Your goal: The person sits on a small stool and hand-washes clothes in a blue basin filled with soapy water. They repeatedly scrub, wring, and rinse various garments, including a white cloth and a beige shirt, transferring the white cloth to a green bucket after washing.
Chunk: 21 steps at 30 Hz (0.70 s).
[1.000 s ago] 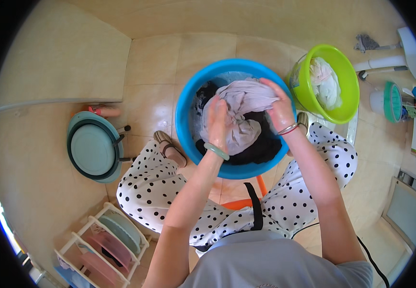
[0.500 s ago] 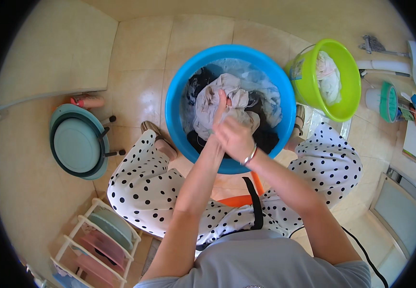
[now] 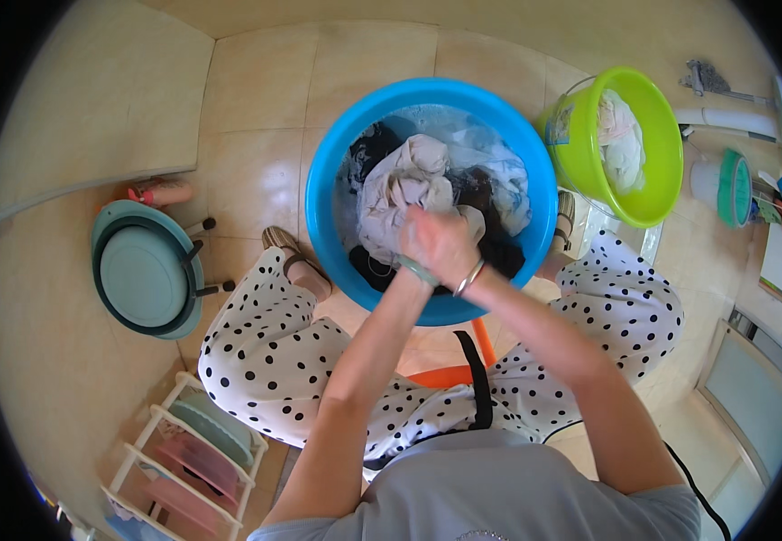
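In a blue basin (image 3: 317, 189) lie wet clothes in soapy water. A pale beige garment (image 3: 400, 191) is heaped at the middle, with a white and blue one (image 3: 506, 185) at its right and dark pieces (image 3: 371, 158) around it. Both my hands are together over the beige garment. My right hand (image 3: 450, 249), silver bangle at its wrist, overlaps my left hand (image 3: 411, 240), which has a green bangle. Motion smears the right fingers, and the left ones are mostly covered. Whether cloth is between them is hidden.
A lime green bucket (image 3: 667, 149) holding white cloth (image 3: 623, 149) stands right of the basin. At left are a grey-green folding basin (image 3: 143, 275), a pink bottle (image 3: 161, 192) and a white rack (image 3: 164, 419) of several basins. An orange stool (image 3: 441, 377) shows under me.
My right hand has slid over my left, covering the left thumb that was stretched upward. The left wrist's green bangle now shows. The beige garment has shifted and bunched differently.
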Tool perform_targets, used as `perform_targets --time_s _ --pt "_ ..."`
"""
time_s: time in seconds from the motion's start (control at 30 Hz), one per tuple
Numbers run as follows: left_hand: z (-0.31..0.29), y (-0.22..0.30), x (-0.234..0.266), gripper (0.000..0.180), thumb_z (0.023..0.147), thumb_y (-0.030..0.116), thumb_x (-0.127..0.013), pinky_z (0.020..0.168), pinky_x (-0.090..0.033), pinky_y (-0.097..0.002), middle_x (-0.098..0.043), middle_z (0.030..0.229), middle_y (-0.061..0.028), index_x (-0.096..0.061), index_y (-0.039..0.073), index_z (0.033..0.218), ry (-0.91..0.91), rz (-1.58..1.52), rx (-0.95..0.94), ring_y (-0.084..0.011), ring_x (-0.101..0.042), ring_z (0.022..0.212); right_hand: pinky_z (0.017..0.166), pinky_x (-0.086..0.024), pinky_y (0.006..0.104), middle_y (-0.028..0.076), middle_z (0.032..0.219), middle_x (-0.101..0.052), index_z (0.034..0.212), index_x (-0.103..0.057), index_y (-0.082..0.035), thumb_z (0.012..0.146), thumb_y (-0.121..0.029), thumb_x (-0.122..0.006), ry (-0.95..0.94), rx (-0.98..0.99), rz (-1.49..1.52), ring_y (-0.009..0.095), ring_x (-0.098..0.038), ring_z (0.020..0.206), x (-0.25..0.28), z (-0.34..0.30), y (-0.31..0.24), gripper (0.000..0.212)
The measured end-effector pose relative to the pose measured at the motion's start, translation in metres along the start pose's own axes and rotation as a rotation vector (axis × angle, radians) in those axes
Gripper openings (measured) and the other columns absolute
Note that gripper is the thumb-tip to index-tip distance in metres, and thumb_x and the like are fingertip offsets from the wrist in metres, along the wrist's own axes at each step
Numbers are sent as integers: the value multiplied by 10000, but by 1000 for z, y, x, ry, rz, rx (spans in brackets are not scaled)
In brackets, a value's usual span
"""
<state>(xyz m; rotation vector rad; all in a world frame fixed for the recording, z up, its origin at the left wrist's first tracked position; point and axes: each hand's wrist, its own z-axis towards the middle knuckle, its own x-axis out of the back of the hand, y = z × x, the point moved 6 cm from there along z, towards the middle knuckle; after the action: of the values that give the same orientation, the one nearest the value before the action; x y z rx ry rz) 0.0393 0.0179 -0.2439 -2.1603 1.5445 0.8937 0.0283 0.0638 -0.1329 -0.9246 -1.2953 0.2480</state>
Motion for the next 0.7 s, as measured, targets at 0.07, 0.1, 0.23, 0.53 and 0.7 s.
perform_targets --time_s 0.07,0.1,0.23,0.53,0.7 --pt "-11 -14 -15 368 950 352 -380 875 -480 -368 -614 1115 -65 -551 85 1136 302 134 -6 -223 -599 1000 589 -467 488 206 682 -585 816 -569 -35 912 -267 -460 -30 -154 -150 390 -590 634 16 23 79 273" --pt "-7 -16 -31 363 945 366 -404 898 -460 -388 -613 1111 -45 -556 93 1130 304 228 -20 -211 -586 1021 594 -463 492 204 703 -598 854 -581 -45 917 -278 -454 6 -308 -133 399 -589 641 20 25 119 273" --pt "0 16 -30 370 918 468 -450 944 -387 -409 -615 1050 -13 -573 173 1103 138 200 -99 -181 -551 1041 616 -474 355 117 767 -618 946 -565 -51 868 -198 -577 170 -280 137 244 -595 649 55 34 108 167" --pt "-4 56 -54 769 799 47 -602 937 -414 -484 -468 1262 -106 -199 287 1409 -207 134 -76 -272 -479 1147 722 -444 245 2 849 -533 1192 -469 -65 801 -61 -667 -201 -367 959 68 -524 810 67 -15 29 438" --pt "-22 66 -86 833 729 -97 -463 967 -412 -470 -428 1325 -151 -194 278 1423 -386 -75 -125 -302 -466 1184 753 -482 241 15 1054 -550 1353 -343 -65 869 -227 -629 -432 -754 996 81 -553 939 34 -42 49 585"
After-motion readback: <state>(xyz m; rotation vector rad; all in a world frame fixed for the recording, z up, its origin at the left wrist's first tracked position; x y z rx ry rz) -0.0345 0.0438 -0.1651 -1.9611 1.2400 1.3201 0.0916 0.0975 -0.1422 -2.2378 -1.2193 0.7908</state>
